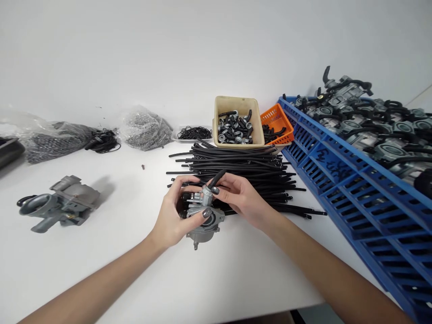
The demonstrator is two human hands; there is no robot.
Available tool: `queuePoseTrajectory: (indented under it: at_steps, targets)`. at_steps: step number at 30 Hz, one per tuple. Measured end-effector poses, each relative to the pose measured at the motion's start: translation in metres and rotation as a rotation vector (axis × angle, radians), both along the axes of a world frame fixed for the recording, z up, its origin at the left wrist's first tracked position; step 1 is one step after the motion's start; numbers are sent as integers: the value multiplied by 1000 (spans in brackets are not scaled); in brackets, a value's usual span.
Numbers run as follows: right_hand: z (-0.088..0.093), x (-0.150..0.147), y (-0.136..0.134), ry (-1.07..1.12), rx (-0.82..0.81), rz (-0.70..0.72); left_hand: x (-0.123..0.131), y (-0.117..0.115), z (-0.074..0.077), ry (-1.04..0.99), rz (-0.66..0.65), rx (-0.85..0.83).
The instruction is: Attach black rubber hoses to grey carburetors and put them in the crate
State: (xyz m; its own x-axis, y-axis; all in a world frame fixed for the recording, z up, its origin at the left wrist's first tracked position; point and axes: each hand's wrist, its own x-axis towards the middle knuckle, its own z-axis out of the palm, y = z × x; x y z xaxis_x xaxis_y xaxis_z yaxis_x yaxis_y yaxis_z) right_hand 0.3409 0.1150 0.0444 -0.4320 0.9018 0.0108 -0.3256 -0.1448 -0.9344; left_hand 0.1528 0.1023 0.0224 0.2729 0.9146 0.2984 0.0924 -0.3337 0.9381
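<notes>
Near the middle of the white table, my left hand [178,213] is closed around a grey metal carburetor [203,235], its thumb across the round bore. On top of this carburetor sits a metal cap [207,196] with a bent black rubber boot [217,178]. My right hand [241,198] pinches the cap from the right, its thumb at the base of the boot; the fingers behind are partly hidden. Just beyond both hands lies a pile of black rubber hoses [236,164]. A second carburetor [64,202] rests on the table to the left.
A blue crate [337,180] heaped with carburetors runs along the right. At the back stand a cream bin [219,144] of capped boots, an orange basket [278,119] and a white tray [175,135] of black rings. Plastic bags [145,130] of small parts lie back left.
</notes>
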Motion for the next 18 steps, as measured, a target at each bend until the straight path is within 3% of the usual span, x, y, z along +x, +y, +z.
queuePoseTrajectory:
  at_steps: [7, 18]
  targets:
    - [-2, -3, -1, 16, 76, -1, -1, 0, 0, 23, -16, -1]
    - [1, -1, -1, -3, 33, 7, -1, -1, 0, 26, -43, -7]
